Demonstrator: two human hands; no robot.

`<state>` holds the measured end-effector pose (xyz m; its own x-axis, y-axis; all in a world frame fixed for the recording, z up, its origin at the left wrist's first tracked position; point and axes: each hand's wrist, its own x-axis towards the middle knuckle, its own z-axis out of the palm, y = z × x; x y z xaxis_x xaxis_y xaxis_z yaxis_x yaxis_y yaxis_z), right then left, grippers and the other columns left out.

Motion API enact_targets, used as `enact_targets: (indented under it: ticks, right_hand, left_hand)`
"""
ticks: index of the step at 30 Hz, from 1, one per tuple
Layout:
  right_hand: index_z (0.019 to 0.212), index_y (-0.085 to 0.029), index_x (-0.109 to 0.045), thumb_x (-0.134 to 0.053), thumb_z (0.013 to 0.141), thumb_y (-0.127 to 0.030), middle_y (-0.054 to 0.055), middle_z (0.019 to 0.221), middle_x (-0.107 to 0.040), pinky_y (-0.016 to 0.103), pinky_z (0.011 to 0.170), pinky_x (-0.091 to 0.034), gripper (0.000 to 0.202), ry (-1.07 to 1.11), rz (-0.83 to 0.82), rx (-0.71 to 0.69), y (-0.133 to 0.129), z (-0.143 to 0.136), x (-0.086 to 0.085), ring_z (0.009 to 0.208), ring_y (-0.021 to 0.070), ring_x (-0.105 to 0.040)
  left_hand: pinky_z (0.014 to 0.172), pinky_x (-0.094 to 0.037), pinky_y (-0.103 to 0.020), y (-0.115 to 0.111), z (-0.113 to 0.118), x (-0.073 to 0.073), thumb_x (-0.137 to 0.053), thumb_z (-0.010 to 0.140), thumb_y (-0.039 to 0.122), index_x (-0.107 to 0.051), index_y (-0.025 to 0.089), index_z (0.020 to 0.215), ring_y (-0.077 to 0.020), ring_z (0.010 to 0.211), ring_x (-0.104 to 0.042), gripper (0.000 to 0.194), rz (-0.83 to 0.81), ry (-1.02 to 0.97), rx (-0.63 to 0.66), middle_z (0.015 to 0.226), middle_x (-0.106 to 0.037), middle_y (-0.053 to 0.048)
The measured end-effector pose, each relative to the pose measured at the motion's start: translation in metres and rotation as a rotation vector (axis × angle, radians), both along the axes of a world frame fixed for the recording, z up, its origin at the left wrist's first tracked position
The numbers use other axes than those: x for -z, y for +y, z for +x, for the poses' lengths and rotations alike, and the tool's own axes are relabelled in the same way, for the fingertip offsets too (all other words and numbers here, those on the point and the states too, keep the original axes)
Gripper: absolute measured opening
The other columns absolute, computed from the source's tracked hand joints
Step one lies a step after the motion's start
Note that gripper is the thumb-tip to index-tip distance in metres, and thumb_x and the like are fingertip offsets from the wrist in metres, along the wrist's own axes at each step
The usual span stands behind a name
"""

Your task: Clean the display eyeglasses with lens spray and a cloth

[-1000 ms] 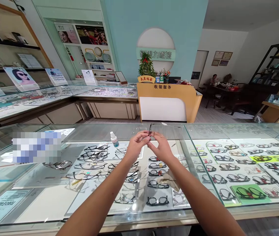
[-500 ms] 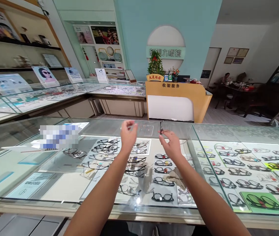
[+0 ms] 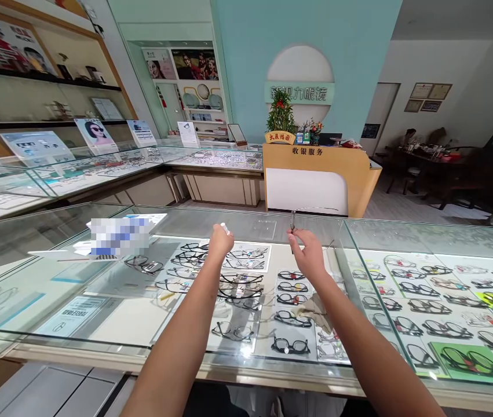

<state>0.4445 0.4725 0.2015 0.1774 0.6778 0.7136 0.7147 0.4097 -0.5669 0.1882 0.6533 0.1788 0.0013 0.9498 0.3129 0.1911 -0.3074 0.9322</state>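
My right hand (image 3: 310, 252) is raised over the glass counter, thumb and fingers pinching a pair of eyeglasses (image 3: 292, 222). The frame is seen nearly edge-on, and a thin temple stretches off to the right. Level with it on the left, my left hand (image 3: 221, 242) is closed, with a small white thing (image 3: 225, 229) showing at the fingertips; its kind cannot be made out. Beneath my hands lie rows of eyeglasses, among them a black pair (image 3: 290, 346) near the front. A beige cloth (image 3: 314, 311) sits partly behind my right forearm.
The glass display counter (image 3: 194, 362) spans the foreground. Papers (image 3: 154, 219) and a blurred-out item lie on its left. More glasses (image 3: 446, 327) fill the right section, one pair on a green card. A wooden cashier desk (image 3: 361, 179) stands beyond. A person sits far right.
My left hand has closed and moved slightly down, and a white thing now shows in it. The eyeglasses in my right hand have turned, revealing a temple. The view has shifted a little.
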Motion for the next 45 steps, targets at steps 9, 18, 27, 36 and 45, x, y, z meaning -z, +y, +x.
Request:
enact_targets:
  ticks: [9,18,27,36,45]
  right_hand:
    - [0.107,-0.022,-0.073,-0.045,0.109,-0.051,0.010,0.123,-0.078,0.040,0.090,-0.054,0.041,0.270,-0.039,-0.018,-0.001,0.002,-0.007,0.099,0.0251,-0.070]
    - [0.108,-0.021,-0.075,-0.047,0.106,-0.058,0.009,0.110,-0.076,0.035,0.086,-0.048,0.047,0.419,-0.094,-0.148,0.000,0.002,-0.010,0.096,0.0239,-0.066]
    - [0.104,-0.023,-0.078,-0.052,0.104,-0.057,0.006,0.098,-0.075,0.036,0.092,-0.046,0.043,0.445,-0.223,-0.334,-0.006,-0.016,-0.015,0.099,0.0246,-0.064]
    - [0.101,-0.023,-0.078,-0.054,0.104,-0.056,0.005,0.102,-0.074,0.035,0.093,-0.044,0.041,0.488,-0.269,-0.497,-0.009,-0.024,-0.016,0.100,0.0238,-0.063]
    - [0.099,-0.024,-0.079,-0.056,0.102,-0.057,0.004,0.102,-0.075,0.035,0.090,-0.045,0.040,0.536,-0.257,-0.523,-0.009,-0.021,-0.020,0.096,0.0225,-0.062]
  left_hand:
    - [0.082,-0.056,-0.037,-0.047,0.036,-0.050,-0.062,0.096,0.064,-0.049,0.027,0.129,-0.0228,0.097,-0.069,0.051,0.044,-0.183,0.256,0.103,-0.069,-0.005]
    - [0.062,-0.054,-0.029,-0.097,0.073,-0.061,-0.070,0.090,0.069,-0.064,0.024,0.116,-0.0169,0.077,-0.059,0.052,-0.328,-0.564,0.852,0.085,-0.058,-0.001]
    - [0.059,-0.048,-0.028,-0.092,0.081,-0.048,-0.060,0.087,0.074,-0.066,0.018,0.077,-0.0165,0.068,-0.052,0.056,-0.225,-0.402,0.682,0.071,-0.055,-0.003]
    - [0.066,-0.043,-0.030,-0.093,0.083,-0.040,-0.050,0.094,0.064,-0.056,0.020,0.075,-0.0154,0.065,-0.049,0.048,-0.085,-0.129,0.565,0.069,-0.056,-0.001]
    - [0.071,-0.045,-0.030,-0.094,0.083,-0.040,-0.049,0.097,0.066,-0.059,0.020,0.083,-0.0168,0.073,-0.052,0.049,-0.053,-0.131,0.574,0.076,-0.057,-0.001]
